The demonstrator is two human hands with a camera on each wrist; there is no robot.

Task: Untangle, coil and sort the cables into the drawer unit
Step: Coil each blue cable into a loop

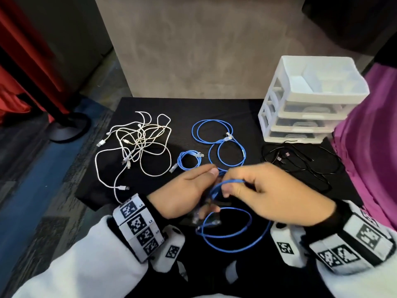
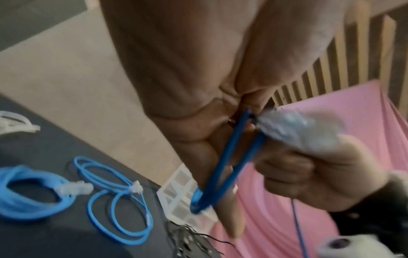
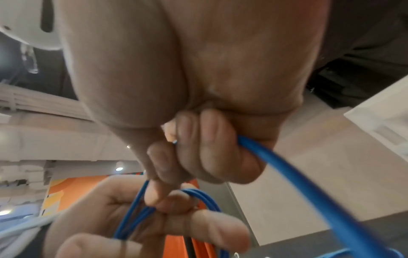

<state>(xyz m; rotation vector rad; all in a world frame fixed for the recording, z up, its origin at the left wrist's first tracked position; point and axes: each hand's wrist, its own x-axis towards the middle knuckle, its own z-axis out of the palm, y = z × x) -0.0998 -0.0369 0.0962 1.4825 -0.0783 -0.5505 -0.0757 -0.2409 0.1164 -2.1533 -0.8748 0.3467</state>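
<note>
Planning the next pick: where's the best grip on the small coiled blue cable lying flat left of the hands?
Probably pinch the small coiled blue cable across its bundled strands on the near-left arc, coming from above. It lies flat on the black mat, and both connectors stick out on the right side.

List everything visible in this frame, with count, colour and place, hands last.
held cable: one, blue, partly looped between both hands, the rest hanging in loose loops near the mat's front edge.
small coil: one, blue, tightly wound, mid-mat.
loose cable: blue, open loops, behind the hands; count unclear.
white cables: several, tangled, left part of the mat.
black cables: several, thin, tangled, in front of the drawer unit.
drawer unit: one, white frame, three clear drawers shut, open tray on top, far right of the mat.
mat: one, black, under everything.
pink cloth: one, right edge.
left hand: holds the loops.
right hand: grips the blue strand.
</note>
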